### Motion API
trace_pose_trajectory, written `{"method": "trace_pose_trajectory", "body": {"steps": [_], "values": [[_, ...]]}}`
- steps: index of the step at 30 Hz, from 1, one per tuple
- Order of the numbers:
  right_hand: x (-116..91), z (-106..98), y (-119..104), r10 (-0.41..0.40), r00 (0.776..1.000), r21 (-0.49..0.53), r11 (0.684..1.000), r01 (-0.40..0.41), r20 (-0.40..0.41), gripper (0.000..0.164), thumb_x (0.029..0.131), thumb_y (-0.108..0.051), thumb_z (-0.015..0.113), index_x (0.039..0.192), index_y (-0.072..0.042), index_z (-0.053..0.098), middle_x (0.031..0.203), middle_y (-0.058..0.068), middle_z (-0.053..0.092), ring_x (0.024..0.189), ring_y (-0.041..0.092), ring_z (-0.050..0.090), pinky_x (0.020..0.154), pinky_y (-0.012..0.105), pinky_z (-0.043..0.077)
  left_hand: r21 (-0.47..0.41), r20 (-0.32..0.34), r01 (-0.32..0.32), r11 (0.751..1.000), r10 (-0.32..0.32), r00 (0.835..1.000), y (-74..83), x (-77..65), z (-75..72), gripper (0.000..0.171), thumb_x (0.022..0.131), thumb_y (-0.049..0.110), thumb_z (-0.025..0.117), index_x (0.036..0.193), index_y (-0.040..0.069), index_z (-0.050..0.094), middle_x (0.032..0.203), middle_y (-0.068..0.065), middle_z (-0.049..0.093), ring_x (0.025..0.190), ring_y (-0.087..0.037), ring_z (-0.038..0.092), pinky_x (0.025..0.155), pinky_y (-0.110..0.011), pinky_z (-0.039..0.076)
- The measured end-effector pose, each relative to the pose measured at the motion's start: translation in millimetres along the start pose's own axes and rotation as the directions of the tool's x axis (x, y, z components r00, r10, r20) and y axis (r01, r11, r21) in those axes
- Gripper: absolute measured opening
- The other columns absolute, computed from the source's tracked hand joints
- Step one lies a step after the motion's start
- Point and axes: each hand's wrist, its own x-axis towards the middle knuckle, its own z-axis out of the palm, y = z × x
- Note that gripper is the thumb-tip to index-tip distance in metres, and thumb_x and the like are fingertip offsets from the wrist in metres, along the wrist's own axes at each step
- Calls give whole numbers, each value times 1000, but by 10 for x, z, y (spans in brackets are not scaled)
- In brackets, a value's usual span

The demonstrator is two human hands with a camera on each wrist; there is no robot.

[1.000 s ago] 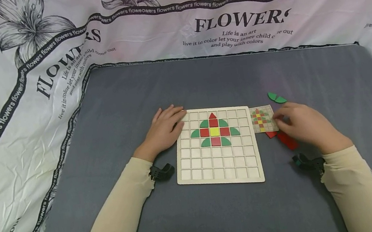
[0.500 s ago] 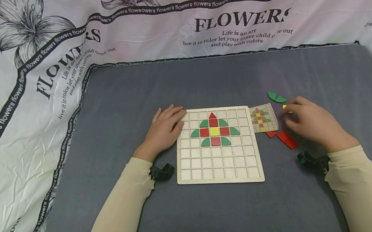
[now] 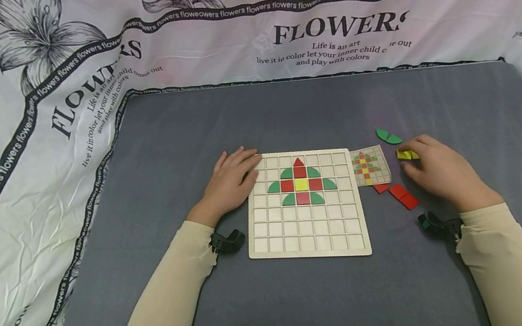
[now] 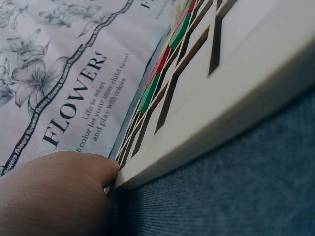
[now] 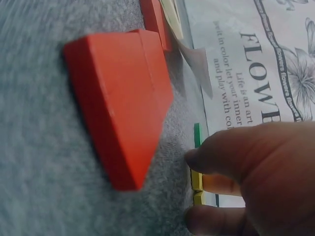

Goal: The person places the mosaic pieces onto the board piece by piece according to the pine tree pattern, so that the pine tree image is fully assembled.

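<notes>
In the head view a pale wooden grid board (image 3: 305, 227) lies flat, bearing red, green and yellow tiles in a tree shape. My left hand (image 3: 228, 181) rests at its upper left corner, fingers fairly straight, thumb along the left edge. To the right, my right hand (image 3: 440, 174) has thumb and fingers curled round small yellow tiles (image 3: 406, 155) on the table. In the right wrist view the thumb overlaps one end of the yellow tiles (image 5: 197, 180), with other fingers behind and below. A small pattern card (image 3: 378, 166) lies against the board's right side.
Two green quarter-round tiles (image 3: 388, 136) lie beyond the card. Red square tiles (image 3: 403, 197) lie nearer, one partly under the card's edge. The dark grey table (image 3: 244, 115) ends at a flower-print cloth (image 3: 205, 51). Both wrists wear black camera mounts (image 3: 226, 242).
My right hand has left the card's right edge and shifted right to the yellow tiles, which now show between its fingers. The card's right side is uncovered. My left hand stays put.
</notes>
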Motion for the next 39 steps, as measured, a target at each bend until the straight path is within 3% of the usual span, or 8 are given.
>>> {"method": "trace_pose_trajectory", "body": {"steps": [7,20,27,33,39], "values": [[-12,4,-2,-21,1000,2,1000,21,-14,26,98,-4,67,122,5,70,123,27,61,108,45,62,90,67,51,-7,-2,-4,1000,4,1000,1,-1,-2,47,113,31,47,158,18,51,165,-4,44,160,-25,25,133,-50,3],[6,-48,-14,99,992,37,994,-103,82,33,94,-15,70,120,7,71,117,31,67,103,45,63,82,65,53,-10,-15,-8,1000,7,1000,-19,3,29,47,113,32,47,158,18,52,165,-3,44,160,-25,25,133,-50,4],[15,-87,-27,150,978,55,986,-159,143,37,91,-21,75,114,7,73,106,28,72,91,38,66,75,57,57,-2,-9,3,1000,-3,1000,-34,4,31,48,114,34,46,159,19,50,166,-3,43,161,-25,24,133,-48,2],[4,-110,-63,157,978,44,985,-165,140,36,88,-22,76,110,6,75,102,25,74,83,32,67,66,48,57,-3,-4,11,1000,-11,1000,-30,-1,31,48,114,33,46,159,19,50,166,-2,43,161,-24,24,133,-48,2],[-21,-134,-90,153,981,41,987,-159,122,39,89,-22,75,114,7,74,106,28,73,88,37,68,70,56,57,-4,-3,9,1000,-9,1000,-23,0,27,47,114,33,47,159,20,51,166,-2,43,161,-24,24,133,-47,2]]}}
